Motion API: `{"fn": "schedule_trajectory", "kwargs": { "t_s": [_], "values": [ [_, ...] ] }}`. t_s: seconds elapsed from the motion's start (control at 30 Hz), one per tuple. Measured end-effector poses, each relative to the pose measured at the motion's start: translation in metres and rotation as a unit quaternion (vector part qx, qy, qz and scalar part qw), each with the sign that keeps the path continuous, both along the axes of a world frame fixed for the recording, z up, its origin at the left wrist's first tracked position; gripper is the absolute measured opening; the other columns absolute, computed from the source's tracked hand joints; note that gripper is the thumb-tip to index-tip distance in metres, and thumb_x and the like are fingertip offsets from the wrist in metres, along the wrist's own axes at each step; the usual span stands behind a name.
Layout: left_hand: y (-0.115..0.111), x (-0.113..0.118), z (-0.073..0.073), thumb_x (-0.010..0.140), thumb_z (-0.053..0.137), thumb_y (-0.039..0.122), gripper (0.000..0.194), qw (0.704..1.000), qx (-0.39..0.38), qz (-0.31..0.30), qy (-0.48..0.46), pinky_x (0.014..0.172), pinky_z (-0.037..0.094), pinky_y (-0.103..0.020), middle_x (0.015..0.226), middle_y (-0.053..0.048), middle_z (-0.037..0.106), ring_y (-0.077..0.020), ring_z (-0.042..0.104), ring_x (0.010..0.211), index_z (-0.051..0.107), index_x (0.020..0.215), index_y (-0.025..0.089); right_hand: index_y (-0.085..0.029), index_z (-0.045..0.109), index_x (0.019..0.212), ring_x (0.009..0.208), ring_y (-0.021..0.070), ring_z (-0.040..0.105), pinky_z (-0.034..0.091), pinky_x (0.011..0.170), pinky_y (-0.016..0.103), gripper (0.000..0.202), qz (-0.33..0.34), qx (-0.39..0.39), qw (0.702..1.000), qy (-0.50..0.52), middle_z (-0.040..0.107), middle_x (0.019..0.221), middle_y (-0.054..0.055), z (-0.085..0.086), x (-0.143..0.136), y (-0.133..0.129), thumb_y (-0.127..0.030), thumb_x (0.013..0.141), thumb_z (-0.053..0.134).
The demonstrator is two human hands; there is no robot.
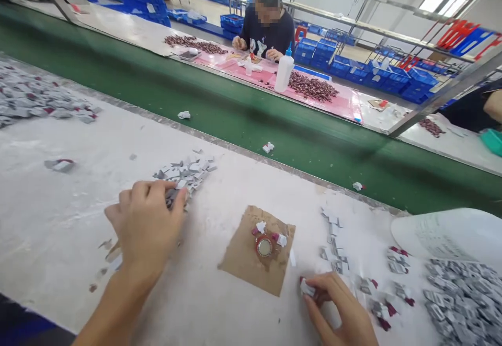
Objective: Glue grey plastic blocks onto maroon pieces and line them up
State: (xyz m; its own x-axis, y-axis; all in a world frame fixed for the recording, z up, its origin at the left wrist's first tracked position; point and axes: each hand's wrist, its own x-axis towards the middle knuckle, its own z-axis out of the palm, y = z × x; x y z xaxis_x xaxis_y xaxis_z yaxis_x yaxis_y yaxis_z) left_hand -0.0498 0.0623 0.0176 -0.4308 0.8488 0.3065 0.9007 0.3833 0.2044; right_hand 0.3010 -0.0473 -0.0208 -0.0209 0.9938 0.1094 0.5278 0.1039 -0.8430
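Observation:
My left hand (pixel 147 226) is at the near edge of a small heap of flat grey-white pieces (pixel 192 171), its thumb and fingers closed on a dark grey piece (pixel 171 198). My right hand (pixel 339 304) pinches a small grey-white part with a dark red bit (pixel 307 287) between thumb and fingertips, just above the table. Between the hands lies a square of brown paper (pixel 243 257). On it sit a round red-rimmed cap (pixel 264 247) and two small white-and-red parts (pixel 281 239), with a wet-looking stain around them.
Right of the paper are loose grey pieces (pixel 333 239), several grey-and-red parts (pixel 382 309), a grey heap (pixel 463 299) and a white container (pixel 443 233) on its side. A green conveyor belt (pixel 227 131) carries white parts. Across it, a person (pixel 269 27) works beside a white bottle (pixel 284 73).

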Motion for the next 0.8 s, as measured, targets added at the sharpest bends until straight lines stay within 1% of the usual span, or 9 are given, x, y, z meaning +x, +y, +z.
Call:
{"fn": "schedule_trajectory", "kwargs": {
  "t_s": [0.13,0.23,0.3,0.37,0.43,0.53,0.63,0.7,0.8],
  "values": [
    [0.001,-0.002,0.007,0.105,0.048,0.043,0.026,0.999,0.003,-0.041,-0.034,0.102,0.048,-0.062,0.114,-0.011,0.068,-0.0466,0.058,0.129,0.065,0.102,0.024,-0.029,0.083,0.111,0.067,0.0219,0.073,0.065,0.069,0.033,0.030,0.016,-0.026,0.998,-0.053,0.076,0.090,0.006,0.011,0.003,-0.002,-0.050,0.109,0.062],
    [-0.010,0.010,0.008,0.099,0.056,0.039,0.014,0.988,-0.006,-0.106,-0.113,0.099,0.052,-0.053,0.107,-0.007,0.070,-0.0376,0.064,0.115,0.062,0.104,0.026,-0.028,0.083,0.110,0.073,0.0233,0.074,0.065,0.073,0.035,0.029,0.000,-0.056,0.998,-0.037,0.080,0.095,0.008,0.019,0.001,-0.001,-0.050,0.107,0.065],
    [-0.022,0.023,0.002,0.096,0.059,0.038,0.012,0.967,-0.027,-0.156,-0.198,0.089,0.054,-0.045,0.102,-0.005,0.072,-0.0310,0.068,0.099,0.062,0.101,0.027,-0.028,0.085,0.109,0.082,0.0255,0.078,0.067,0.078,0.036,0.032,-0.028,-0.092,0.995,0.005,0.082,0.098,0.008,0.024,-0.006,0.002,-0.055,0.104,0.069],
    [-0.034,0.037,-0.008,0.094,0.058,0.035,0.009,0.939,-0.049,-0.208,-0.269,0.080,0.054,-0.040,0.101,-0.004,0.074,-0.0267,0.068,0.088,0.060,0.090,0.027,-0.026,0.087,0.109,0.089,0.0283,0.080,0.069,0.084,0.039,0.039,-0.064,-0.133,0.987,0.061,0.084,0.100,0.009,0.028,-0.014,0.007,-0.061,0.099,0.074],
    [-0.042,0.046,-0.017,0.093,0.054,0.031,0.012,0.920,-0.062,-0.243,-0.301,0.075,0.053,-0.038,0.097,-0.004,0.075,-0.0246,0.067,0.081,0.057,0.081,0.027,-0.024,0.088,0.111,0.091,0.0305,0.082,0.070,0.088,0.042,0.044,-0.090,-0.165,0.975,0.121,0.086,0.100,0.010,0.030,-0.021,0.011,-0.064,0.094,0.079],
    [-0.048,0.051,-0.023,0.094,0.055,0.032,0.012,0.923,-0.076,-0.233,-0.298,0.071,0.052,-0.037,0.093,-0.004,0.073,-0.0252,0.067,0.081,0.063,0.087,0.027,-0.023,0.087,0.115,0.097,0.0331,0.083,0.070,0.091,0.045,0.044,-0.090,-0.184,0.961,0.184,0.087,0.101,0.012,0.033,-0.029,0.018,-0.061,0.093,0.082],
    [-0.047,0.049,-0.025,0.095,0.058,0.035,0.013,0.929,-0.081,-0.217,-0.289,0.072,0.054,-0.037,0.091,-0.003,0.073,-0.0254,0.069,0.081,0.067,0.098,0.026,-0.024,0.087,0.114,0.099,0.0314,0.081,0.069,0.090,0.043,0.035,-0.071,-0.159,0.971,0.166,0.086,0.108,0.011,0.034,-0.034,0.025,-0.054,0.096,0.080],
    [-0.045,0.049,-0.025,0.095,0.056,0.033,0.018,0.928,-0.077,-0.224,-0.289,0.072,0.055,-0.037,0.094,-0.003,0.072,-0.0240,0.069,0.077,0.070,0.104,0.026,-0.025,0.087,0.115,0.098,0.0290,0.080,0.069,0.089,0.041,0.030,-0.055,-0.137,0.976,0.159,0.085,0.112,0.010,0.033,-0.039,0.030,-0.048,0.098,0.079],
    [-0.042,0.052,-0.025,0.092,0.054,0.030,0.020,0.926,-0.075,-0.234,-0.288,0.071,0.056,-0.037,0.096,-0.004,0.071,-0.0230,0.070,0.076,0.072,0.099,0.026,-0.026,0.087,0.117,0.101,0.0281,0.081,0.069,0.092,0.041,0.024,-0.028,-0.123,0.976,0.177,0.086,0.112,0.009,0.032,-0.048,0.036,-0.040,0.100,0.076]
  ]
}}
